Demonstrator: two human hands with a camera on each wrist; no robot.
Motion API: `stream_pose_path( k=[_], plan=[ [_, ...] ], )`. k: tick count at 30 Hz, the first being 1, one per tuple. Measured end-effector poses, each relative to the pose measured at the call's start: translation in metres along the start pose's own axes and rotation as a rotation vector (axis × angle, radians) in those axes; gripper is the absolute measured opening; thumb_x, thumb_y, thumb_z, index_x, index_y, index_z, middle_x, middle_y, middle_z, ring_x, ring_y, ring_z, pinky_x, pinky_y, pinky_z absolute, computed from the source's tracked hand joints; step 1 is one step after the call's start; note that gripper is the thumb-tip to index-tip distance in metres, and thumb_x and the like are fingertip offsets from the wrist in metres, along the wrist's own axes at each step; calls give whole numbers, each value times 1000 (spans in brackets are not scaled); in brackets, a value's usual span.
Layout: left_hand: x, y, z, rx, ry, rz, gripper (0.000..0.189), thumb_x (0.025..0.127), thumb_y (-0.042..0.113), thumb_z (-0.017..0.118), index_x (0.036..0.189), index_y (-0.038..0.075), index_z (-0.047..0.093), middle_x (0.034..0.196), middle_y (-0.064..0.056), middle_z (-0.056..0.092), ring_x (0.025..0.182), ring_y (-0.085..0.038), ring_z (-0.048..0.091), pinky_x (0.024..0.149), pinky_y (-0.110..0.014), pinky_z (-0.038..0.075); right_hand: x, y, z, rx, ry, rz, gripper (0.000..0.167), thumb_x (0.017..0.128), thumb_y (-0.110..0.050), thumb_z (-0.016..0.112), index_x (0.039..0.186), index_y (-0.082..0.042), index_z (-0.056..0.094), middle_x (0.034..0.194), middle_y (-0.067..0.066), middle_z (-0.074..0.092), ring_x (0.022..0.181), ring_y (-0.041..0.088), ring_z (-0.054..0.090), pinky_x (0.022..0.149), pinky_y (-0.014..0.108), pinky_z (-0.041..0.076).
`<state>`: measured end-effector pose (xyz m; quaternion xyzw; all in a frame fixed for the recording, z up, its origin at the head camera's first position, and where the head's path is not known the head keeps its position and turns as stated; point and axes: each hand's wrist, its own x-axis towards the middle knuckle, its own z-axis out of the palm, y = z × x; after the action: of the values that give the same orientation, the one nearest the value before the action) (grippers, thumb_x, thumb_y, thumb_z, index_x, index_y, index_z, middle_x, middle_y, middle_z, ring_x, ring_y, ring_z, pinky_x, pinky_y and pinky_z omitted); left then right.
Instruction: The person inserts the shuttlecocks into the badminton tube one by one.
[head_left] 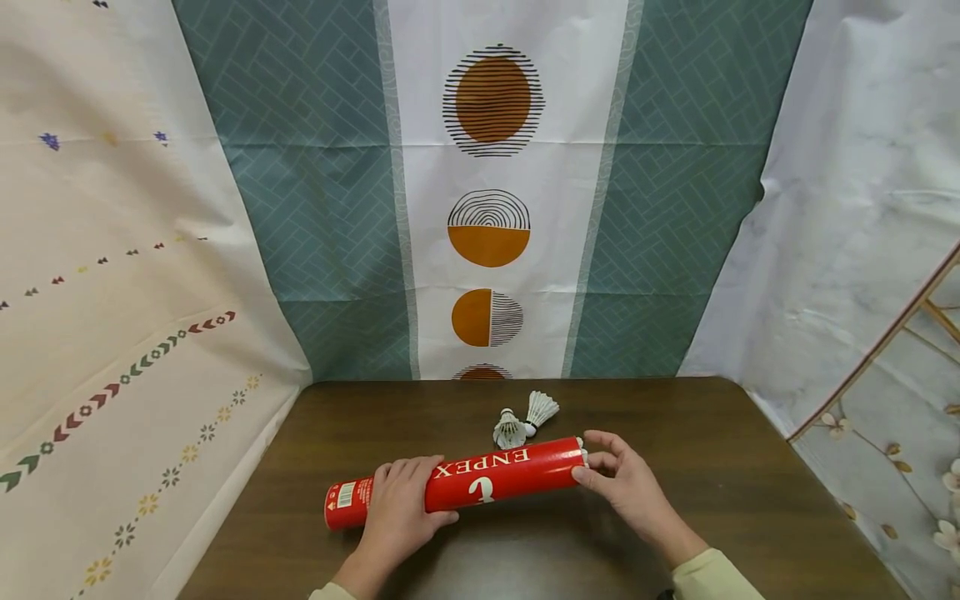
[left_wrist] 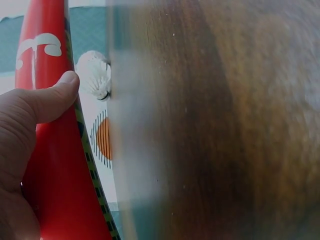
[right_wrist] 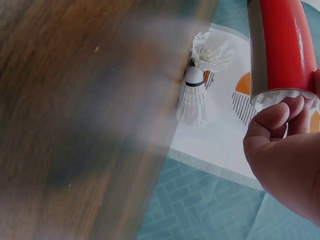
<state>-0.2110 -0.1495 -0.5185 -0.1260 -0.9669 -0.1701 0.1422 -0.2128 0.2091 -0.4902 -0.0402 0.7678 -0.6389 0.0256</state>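
Note:
A red cardboard shuttlecock tube [head_left: 517,472] with white lettering lies tilted across the front of me, its right end higher in the head view. My left hand [head_left: 401,508] grips it around the middle, thumb [left_wrist: 62,92] along its side in the left wrist view. At the tube's open right end, white feathers of a shuttlecock [right_wrist: 270,99] show just inside the rim. My right hand [head_left: 626,483] is at that mouth, thumb and curled fingertips pinching the feathers; the rest of that shuttlecock is hidden in the tube.
Behind the tube, two white feather shuttlecocks rest on the dark wooden table [head_left: 720,467]: one shuttlecock [head_left: 509,429] stands cork up, and another shuttlecock [head_left: 541,410] lies on its side beside it. A patterned curtain [head_left: 322,208] hangs at the table's back edge.

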Motion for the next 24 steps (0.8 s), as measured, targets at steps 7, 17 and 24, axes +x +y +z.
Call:
stream_pose_path(
  k=[7, 17, 24],
  plan=[
    [-1, -2, 2, 3, 18, 19, 87, 64, 46, 102, 138, 20, 64, 130, -2, 74, 119, -27, 63, 104, -58, 45, -1, 1, -2, 39, -183, -24, 81, 102, -19, 73, 165, -3, 25, 136, 28, 70, 113, 23, 74, 97, 23, 58],
    [-3, -6, 5, -4, 7, 18, 87, 64, 47, 102, 138, 20, 65, 130, -2, 74, 118, -27, 64, 103, -57, 45, -2, 1, 0, 60, -217, -24, 80, 104, -19, 71, 166, -3, 23, 142, 31, 66, 118, 25, 74, 99, 22, 56],
    [-4, -11, 6, 8, 8, 20, 87, 64, 48, 102, 138, 20, 65, 131, -2, 74, 118, -27, 63, 103, -56, 44, 7, 0, -15, -42, -143, -31, 66, 103, -24, 72, 158, -3, 43, 122, 20, 76, 108, 20, 75, 96, 23, 57]
  ],
)
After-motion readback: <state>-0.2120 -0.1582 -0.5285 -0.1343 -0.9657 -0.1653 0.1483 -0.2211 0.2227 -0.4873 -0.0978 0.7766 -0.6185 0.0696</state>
